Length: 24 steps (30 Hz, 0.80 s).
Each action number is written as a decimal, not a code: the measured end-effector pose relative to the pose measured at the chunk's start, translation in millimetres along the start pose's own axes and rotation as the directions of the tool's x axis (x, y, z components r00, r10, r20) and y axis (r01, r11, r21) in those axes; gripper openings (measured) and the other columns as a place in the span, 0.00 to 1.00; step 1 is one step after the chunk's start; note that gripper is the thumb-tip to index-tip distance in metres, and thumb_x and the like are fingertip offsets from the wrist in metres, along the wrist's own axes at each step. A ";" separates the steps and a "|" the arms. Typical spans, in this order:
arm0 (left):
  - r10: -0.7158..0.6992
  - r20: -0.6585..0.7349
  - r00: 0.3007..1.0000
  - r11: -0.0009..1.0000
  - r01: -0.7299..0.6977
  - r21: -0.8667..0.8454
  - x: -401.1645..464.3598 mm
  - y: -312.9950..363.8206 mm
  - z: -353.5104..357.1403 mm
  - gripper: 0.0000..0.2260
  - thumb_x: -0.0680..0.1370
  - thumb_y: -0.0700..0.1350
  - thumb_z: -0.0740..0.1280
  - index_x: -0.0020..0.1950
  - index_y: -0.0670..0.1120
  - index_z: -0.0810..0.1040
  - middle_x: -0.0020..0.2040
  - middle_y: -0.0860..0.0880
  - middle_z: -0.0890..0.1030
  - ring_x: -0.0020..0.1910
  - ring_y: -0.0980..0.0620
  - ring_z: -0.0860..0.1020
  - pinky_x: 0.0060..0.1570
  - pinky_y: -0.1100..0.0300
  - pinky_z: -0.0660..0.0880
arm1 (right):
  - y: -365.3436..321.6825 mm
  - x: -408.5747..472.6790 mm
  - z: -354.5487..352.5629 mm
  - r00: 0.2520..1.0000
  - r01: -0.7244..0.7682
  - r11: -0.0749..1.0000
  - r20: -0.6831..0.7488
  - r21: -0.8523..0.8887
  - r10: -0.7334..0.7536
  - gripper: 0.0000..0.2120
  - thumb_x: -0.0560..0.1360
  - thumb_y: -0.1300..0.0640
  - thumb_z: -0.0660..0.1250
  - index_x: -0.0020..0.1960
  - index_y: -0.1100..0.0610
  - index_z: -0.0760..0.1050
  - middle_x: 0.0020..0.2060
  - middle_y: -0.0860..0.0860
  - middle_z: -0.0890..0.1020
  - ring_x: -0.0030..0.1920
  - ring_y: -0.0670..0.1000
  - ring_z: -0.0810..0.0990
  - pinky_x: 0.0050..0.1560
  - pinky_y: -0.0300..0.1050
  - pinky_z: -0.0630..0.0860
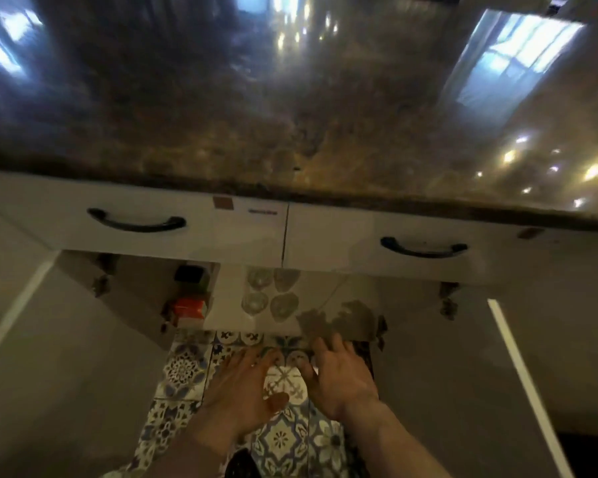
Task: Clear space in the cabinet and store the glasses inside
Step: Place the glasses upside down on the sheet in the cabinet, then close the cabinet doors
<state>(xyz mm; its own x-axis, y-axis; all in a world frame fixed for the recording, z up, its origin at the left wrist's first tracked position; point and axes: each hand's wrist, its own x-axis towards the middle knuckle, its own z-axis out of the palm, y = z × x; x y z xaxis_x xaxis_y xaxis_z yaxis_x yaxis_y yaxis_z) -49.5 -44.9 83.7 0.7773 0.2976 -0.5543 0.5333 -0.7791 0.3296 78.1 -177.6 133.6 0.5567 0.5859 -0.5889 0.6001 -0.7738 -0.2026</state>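
The lower cabinet [228, 305] stands open under the counter. Several clear glasses [269, 292] sit close together on its pale shelf, just right of a white divider. My left hand [246, 391] and my right hand [339, 377] hover side by side in front of the shelf edge, over the patterned floor tiles, below the glasses. Both hands have their fingers spread, palms down, a small gap between them. I see nothing gripped in either hand, though the view is blurred.
An orange box [188, 307] and a dark object [190, 274] sit left of the divider. Both cabinet doors [518, 374] swing out wide at left and right. Two drawers with black handles [135, 222] run above, under a glossy brown stone countertop [290, 132].
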 end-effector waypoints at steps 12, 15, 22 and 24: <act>-0.004 -0.089 0.996 0.994 0.014 0.111 -76.0 65.2 -20.6 0.37 0.77 0.66 0.61 0.81 0.58 0.48 0.82 0.50 0.52 0.79 0.46 0.53 0.77 0.48 0.52 | 20.8 -96.2 0.4 0.982 0.055 0.998 -0.179 0.020 -0.051 0.27 0.82 0.39 0.49 0.76 0.51 0.61 0.74 0.58 0.65 0.74 0.61 0.62 0.72 0.59 0.64; -0.008 -0.102 0.995 0.995 0.019 0.101 -94.9 69.5 -12.4 0.38 0.77 0.67 0.61 0.81 0.59 0.48 0.82 0.50 0.51 0.79 0.46 0.52 0.77 0.48 0.51 | 25.3 -119.3 14.3 0.985 0.035 0.999 -0.168 0.038 -0.028 0.28 0.82 0.39 0.49 0.77 0.51 0.60 0.77 0.58 0.62 0.77 0.61 0.58 0.74 0.59 0.62; 0.021 -0.165 0.986 0.998 -0.010 0.063 -138.7 48.8 -4.7 0.36 0.76 0.67 0.61 0.80 0.60 0.50 0.81 0.52 0.54 0.78 0.46 0.56 0.76 0.47 0.53 | 21.1 -165.1 40.0 0.978 0.002 0.995 -0.206 0.104 0.020 0.29 0.81 0.37 0.48 0.78 0.49 0.58 0.77 0.56 0.62 0.77 0.59 0.59 0.73 0.57 0.64; 0.023 -0.183 0.983 1.000 -0.022 0.008 -151.0 35.1 -4.1 0.36 0.76 0.67 0.62 0.80 0.61 0.51 0.81 0.52 0.54 0.78 0.47 0.55 0.76 0.47 0.54 | 22.2 -175.5 46.1 0.969 -0.001 0.983 -0.242 0.184 0.046 0.29 0.81 0.37 0.50 0.78 0.48 0.58 0.76 0.53 0.64 0.75 0.57 0.62 0.72 0.55 0.67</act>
<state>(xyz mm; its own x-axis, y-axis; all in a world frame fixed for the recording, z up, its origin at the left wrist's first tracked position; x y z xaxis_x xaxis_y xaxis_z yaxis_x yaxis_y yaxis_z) -146.8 -115.0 182.1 0.8373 0.3753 -0.3976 0.5133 -0.7900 0.3352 -32.7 -308.7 196.3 0.7064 0.5904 -0.3904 0.4836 -0.8053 -0.3428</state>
